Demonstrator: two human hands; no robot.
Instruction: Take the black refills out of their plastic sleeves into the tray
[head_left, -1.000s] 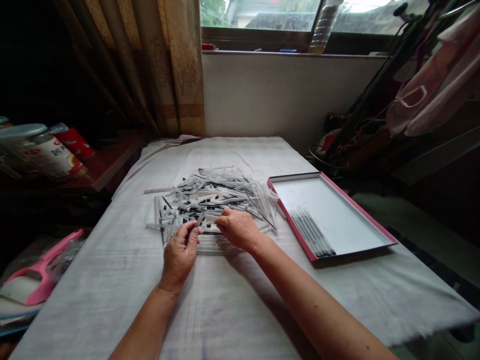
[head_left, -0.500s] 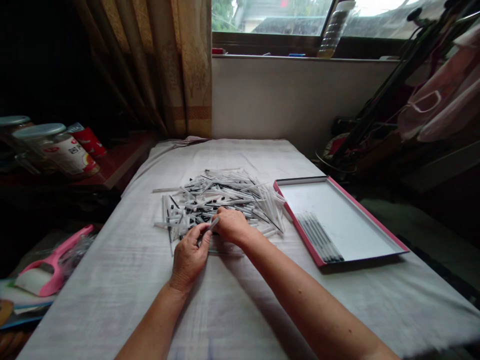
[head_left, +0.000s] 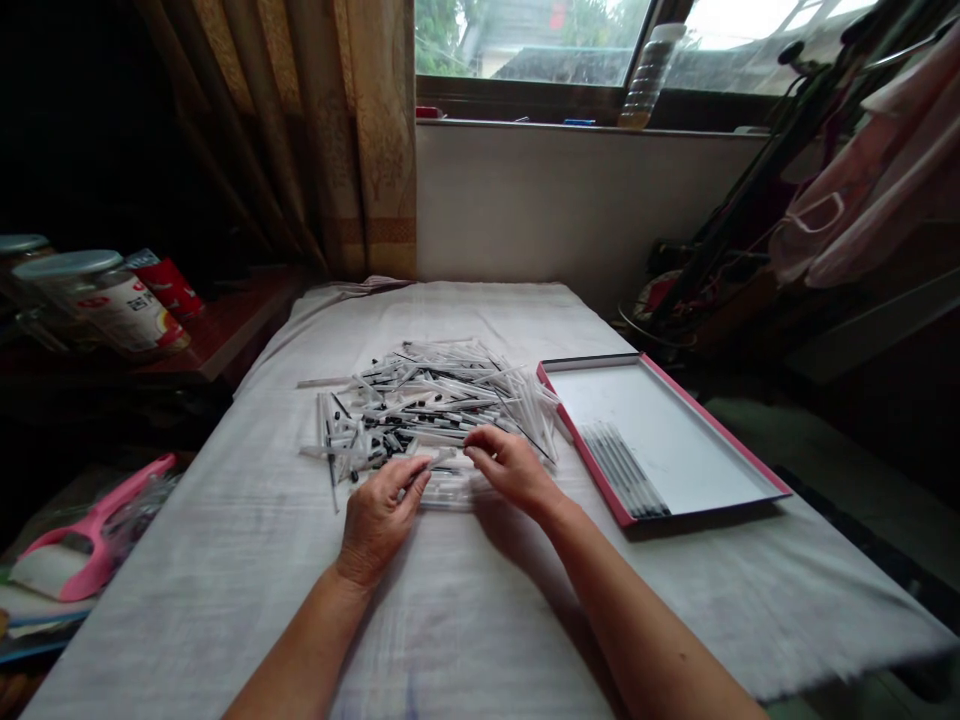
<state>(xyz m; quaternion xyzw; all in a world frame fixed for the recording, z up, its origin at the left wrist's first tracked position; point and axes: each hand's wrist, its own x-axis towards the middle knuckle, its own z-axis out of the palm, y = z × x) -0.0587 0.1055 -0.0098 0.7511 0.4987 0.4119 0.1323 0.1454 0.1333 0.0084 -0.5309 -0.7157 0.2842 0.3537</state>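
Observation:
A heap of pen parts (head_left: 450,385) covers the middle of the cloth: clear barrels, thin dark refills and small black pieces. At its near edge my left hand (head_left: 381,515) pinches a clear pen barrel (head_left: 441,458) between thumb and fingers, its far end pointing right. Just right of that end is my right hand (head_left: 514,468), its thumb and fingertips closed on a small dark piece (head_left: 466,447), too small to make out fully. Under and between my hands lie more clear barrels (head_left: 442,492). Several pens (head_left: 622,470) lie side by side in a pink-rimmed box lid (head_left: 712,440).
A white cloth (head_left: 450,620) covers the table. On the left, jars (head_left: 112,305) stand on a dark red surface, with a pink-handled tool (head_left: 97,530) lower down. A curtain (head_left: 367,150) and a window sill with a bottle (head_left: 652,80) are behind; dark equipment stands on the right.
My right hand has drawn back from the heap, moving right and nearer, with a small dark piece at its fingertips. My left hand still holds the barrel, now lying flatter. The view has shifted slightly.

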